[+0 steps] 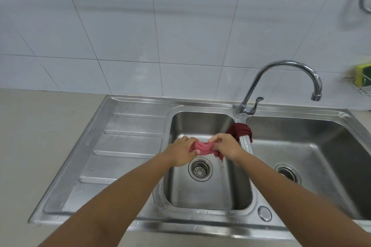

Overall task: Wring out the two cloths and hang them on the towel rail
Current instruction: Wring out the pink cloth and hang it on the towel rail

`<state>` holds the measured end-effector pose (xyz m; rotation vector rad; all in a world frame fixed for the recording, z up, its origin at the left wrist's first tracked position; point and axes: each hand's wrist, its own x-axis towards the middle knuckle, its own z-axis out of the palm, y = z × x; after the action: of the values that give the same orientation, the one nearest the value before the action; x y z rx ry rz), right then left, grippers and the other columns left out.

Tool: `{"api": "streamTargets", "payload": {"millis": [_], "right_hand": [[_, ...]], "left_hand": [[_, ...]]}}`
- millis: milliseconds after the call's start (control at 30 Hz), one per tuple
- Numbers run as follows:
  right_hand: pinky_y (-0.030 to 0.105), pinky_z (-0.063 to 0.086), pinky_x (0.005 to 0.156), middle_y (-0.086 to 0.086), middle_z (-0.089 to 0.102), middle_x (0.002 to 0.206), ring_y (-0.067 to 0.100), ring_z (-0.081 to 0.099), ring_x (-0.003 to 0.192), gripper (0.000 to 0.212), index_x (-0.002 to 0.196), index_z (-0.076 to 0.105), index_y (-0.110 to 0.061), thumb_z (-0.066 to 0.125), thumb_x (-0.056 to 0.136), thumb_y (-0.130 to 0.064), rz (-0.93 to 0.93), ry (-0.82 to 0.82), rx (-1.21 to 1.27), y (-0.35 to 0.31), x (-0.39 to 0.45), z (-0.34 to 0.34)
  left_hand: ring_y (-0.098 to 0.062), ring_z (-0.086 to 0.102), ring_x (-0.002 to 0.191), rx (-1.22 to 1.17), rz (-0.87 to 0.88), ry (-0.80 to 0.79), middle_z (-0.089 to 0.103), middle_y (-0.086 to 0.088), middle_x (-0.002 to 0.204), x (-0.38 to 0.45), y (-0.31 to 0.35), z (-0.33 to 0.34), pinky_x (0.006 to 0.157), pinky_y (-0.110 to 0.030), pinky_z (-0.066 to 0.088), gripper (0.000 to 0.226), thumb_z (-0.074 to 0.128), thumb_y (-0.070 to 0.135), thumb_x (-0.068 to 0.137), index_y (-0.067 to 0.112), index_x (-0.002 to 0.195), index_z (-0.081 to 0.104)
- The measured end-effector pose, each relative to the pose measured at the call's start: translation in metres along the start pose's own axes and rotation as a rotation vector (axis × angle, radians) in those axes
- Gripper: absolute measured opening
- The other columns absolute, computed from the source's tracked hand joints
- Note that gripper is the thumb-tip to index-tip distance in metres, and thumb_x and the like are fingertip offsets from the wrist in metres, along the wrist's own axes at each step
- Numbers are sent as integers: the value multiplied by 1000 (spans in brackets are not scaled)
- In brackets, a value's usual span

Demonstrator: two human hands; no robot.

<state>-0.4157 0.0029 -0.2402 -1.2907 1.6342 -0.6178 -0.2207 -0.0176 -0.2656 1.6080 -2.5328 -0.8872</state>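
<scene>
Both hands, left hand (181,151) and right hand (226,147), grip the pink cloth (201,147) twisted above the sink (200,196); loosening could drop it onto the drain (200,168).

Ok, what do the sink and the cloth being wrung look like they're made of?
Sink: apparently stainless steel, brushed finish, with grey sheen and soft reflections. Pink cloth: soft woven or terry fabric, judging by its ribbed twist between both hands; exact fibre unclear.
</scene>
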Motion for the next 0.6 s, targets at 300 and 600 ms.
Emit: {"api": "streamTargets", "payload": {"millis": [300, 600], "right_hand": [[26, 49, 59, 5, 69, 64, 11, 58, 53, 16, 82, 71, -17, 59, 93, -20, -115, 189, -213, -10, -21, 11], [27, 44, 64, -3, 64, 68, 12, 56, 65, 21, 75, 68, -14, 63, 90, -28, -163, 203, -110, -37, -27, 6]], "left_hand": [[-21, 64, 83, -173, -25, 143, 66, 1, 90, -17, 2, -10, 78, -35, 56, 18, 52, 39, 95, 23, 90, 59], [-17, 66, 100, -775, -30, 112, 69, -1, 111, -33, 19, -43, 81, -26, 52, 25, 74, 25, 82, 24, 100, 57]]}}
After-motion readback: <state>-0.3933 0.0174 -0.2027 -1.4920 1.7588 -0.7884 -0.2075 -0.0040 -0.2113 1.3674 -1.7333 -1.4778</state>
